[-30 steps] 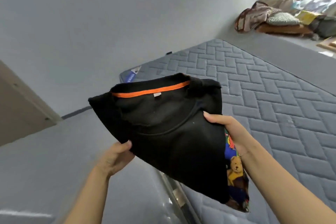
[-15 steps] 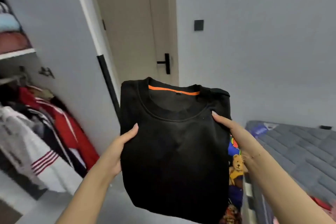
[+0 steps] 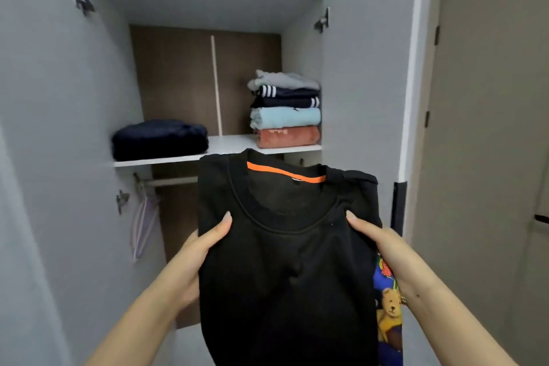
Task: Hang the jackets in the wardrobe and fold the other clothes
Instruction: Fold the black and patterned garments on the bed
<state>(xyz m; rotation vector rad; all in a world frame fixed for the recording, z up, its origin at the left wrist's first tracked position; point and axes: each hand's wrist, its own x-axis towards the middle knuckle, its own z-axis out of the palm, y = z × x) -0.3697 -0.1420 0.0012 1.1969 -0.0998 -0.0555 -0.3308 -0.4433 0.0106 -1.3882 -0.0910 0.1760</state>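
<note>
Folded black top (image 3: 285, 261) carried up to open wardrobe (image 3: 350, 74), not yet shelved.
Progress, judged from the shelf (image 3: 225, 142): a dark folded bundle (image 3: 159, 138) sits at left, and a stack (image 3: 286, 110) of grey, striped navy, pale blue and coral pieces at right, so several items look done; bare shelf shows between them, a likely spot for this one. Rail (image 3: 172, 181) below carries only a pale hanger (image 3: 142, 226) in view; jackets not visible from here, so that part cannot be judged. Left hand (image 3: 205, 249) grips the top's left edge, thumb flat on the front, fingers hidden behind the cloth. Right hand (image 3: 383, 246) holds the right edge likewise, thumb on top; a printed bear garment (image 3: 389, 315) shows beneath, apparently held in the same grasp. Top hangs upright, just below shelf level, apart from it.
</note>
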